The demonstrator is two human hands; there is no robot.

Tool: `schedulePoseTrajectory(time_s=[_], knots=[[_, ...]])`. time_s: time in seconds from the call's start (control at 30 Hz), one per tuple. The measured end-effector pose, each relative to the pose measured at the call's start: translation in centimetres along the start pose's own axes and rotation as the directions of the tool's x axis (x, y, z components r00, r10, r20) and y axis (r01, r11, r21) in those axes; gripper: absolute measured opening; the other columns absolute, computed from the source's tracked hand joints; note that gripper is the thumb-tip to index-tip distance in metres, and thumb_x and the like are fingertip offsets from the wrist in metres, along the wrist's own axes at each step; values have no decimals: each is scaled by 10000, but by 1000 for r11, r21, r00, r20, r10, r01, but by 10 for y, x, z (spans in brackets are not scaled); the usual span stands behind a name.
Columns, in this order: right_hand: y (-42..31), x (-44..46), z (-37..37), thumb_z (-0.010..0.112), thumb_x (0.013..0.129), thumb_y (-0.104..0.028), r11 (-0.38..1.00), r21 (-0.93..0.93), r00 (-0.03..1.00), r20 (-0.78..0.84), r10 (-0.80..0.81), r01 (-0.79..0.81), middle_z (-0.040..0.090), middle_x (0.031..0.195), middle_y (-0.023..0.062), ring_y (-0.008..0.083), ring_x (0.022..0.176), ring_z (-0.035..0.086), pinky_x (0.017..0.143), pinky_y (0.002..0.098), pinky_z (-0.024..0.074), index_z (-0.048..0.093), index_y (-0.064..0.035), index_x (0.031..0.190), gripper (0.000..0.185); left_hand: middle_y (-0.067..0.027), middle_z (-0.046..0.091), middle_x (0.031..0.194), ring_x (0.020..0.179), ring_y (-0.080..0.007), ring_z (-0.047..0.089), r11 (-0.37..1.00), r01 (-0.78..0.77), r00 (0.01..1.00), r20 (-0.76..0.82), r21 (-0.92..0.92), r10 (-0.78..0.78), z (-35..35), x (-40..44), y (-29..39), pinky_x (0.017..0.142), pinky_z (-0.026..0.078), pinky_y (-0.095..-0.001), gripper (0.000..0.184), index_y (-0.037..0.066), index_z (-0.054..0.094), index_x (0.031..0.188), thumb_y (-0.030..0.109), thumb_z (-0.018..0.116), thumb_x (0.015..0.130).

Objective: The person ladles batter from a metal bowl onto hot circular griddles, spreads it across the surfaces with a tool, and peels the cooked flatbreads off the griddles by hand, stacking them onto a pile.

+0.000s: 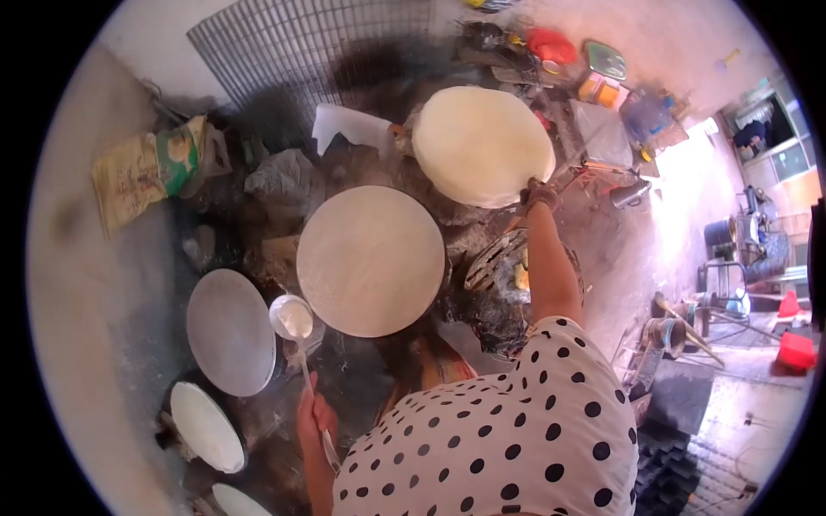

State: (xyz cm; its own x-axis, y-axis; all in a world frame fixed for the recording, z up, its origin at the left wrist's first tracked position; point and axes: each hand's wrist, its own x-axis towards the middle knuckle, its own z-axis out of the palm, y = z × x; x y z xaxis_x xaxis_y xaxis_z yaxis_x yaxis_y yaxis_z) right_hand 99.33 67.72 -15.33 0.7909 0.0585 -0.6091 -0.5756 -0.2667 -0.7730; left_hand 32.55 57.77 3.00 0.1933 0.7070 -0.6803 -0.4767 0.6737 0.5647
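My left hand point(317, 419) is closed around the handle of a ladle point(293, 320), whose bowl carries some whitish batter. The bowl hangs between a large round griddle point(372, 262) with a pale, smooth surface and a greyer round griddle point(231, 334) to its left. At the end of my outstretched right arm, my right hand point(539, 194) is at the lower right rim of a big, cream-coloured round flatbread point(483, 146). Its fingers look pinched on that rim, though they are small and dark here.
More round griddles, one with a white layer point(206, 427), stand at lower left. A yellow and green sack point(151, 168) leans by the left wall. Beyond the flatbread are a metal grate point(301, 47), a white cloth-like sheet point(350, 129) and a cluttered bench point(602, 133). A metal cup point(630, 194) lies right.
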Motion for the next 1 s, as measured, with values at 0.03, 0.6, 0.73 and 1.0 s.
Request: schedulePoseTrajectory(time_s=[0.03,0.6,0.73,1.0], knots=[[-1,-1,-1,622,848,-262,978,-200,998,-12,-66,62,660,812,109,227,665,634,542,345,484,615,-60,1022,267,41,366,579,392,-50,327,999,23,1000,18,-33,-22,2,-5,-3,354,302,-203,381,40,431,1337,212,401,998],[182,-304,-179,474,912,-245,110,209,-84,742,-665,972,598,692,82,191,611,616,534,349,488,541,-38,991,231,-91,631,993,359,-51,336,923,107,951,234,369,-203,36,23,-155,321,276,-209,521,95,313,1433,341,434,990],[126,-405,-251,485,944,-355,832,-262,26,958,286,489,611,696,63,163,541,571,546,322,490,605,-60,899,322,-98,604,1190,439,-8,370,891,-33,878,440,452,-190,82,-48,-175,389,296,-161,541,98,299,1450,285,482,977],[197,-225,-298,647,804,-397,154,-409,432,883,-183,900,627,1100,180,321,963,614,835,409,488,491,-147,1328,602,39,556,884,411,2,320,989,48,976,205,137,-76,62,-81,-204,348,311,-169,469,105,339,1421,219,444,978]])
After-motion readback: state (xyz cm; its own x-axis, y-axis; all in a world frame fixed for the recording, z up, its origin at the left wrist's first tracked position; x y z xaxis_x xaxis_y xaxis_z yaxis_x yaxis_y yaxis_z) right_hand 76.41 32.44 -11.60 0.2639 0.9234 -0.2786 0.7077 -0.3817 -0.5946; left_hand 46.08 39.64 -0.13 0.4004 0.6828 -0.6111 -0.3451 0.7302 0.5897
